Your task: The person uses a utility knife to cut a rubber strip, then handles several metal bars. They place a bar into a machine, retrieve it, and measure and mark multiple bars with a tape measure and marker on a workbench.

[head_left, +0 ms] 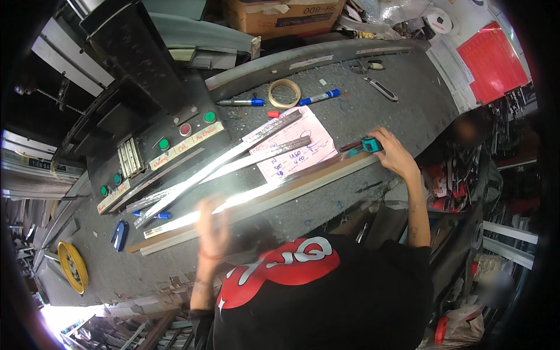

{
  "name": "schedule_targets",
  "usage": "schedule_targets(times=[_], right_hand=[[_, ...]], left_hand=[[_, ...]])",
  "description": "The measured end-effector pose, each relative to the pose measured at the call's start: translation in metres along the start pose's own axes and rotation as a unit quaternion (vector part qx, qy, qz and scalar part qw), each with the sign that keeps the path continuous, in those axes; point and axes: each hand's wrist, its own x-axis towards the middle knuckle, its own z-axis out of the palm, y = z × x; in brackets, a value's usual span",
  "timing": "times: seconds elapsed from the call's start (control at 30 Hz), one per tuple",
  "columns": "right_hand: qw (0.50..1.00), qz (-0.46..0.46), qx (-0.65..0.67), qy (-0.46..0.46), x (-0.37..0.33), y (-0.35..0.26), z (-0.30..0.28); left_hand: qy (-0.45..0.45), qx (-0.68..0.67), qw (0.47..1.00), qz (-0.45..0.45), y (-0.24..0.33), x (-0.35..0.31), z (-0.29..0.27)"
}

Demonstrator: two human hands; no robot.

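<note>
Aluminium strip (256,195), long and glaring under the light, lies slantwise along the grey workbench (373,111) in the head view, with two shorter metal profiles (233,157) crossing above it and a pink paper sheet (294,146) with handwriting under their upper ends. The right hand (392,153) is closed around a teal tape measure (367,146) at the strip's far end, its blade seemingly laid along the strip. The left hand (213,224) hovers over the strip's near part, blurred; its fingers look loosely spread and seem to hold nothing, though I cannot tell for certain. If the tape's hook slips off the end, or the loose profiles get nudged, the strip could slide and the blade snap back toward the fingers. Two blue-capped markers (318,97), a tape roll (284,93) and a control panel with green buttons (163,146) sit nearby. Glare hides the strip's middle, and the bench's near edge is cut off by the person's black shirt.
</note>
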Motion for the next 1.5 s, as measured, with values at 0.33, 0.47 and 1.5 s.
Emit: schedule_targets(times=[0.33,0.47,1.5], right_hand=[[0.905,-0.091,0.416,0.010,-0.022,-0.094,0.072],[0.850,-0.034,0.525,-0.005,-0.027,-0.094,0.102],[0.980,0.076,0.121,-0.138,0.082,0.159,-0.019]], left_hand=[[-0.374,-0.313,0.858,-0.162,0.084,0.065,0.128],[-0.228,-0.371,0.897,-0.079,0.066,0.044,0.140],[0.100,-0.146,0.920,-0.350,-0.178,-0.088,-0.196]])
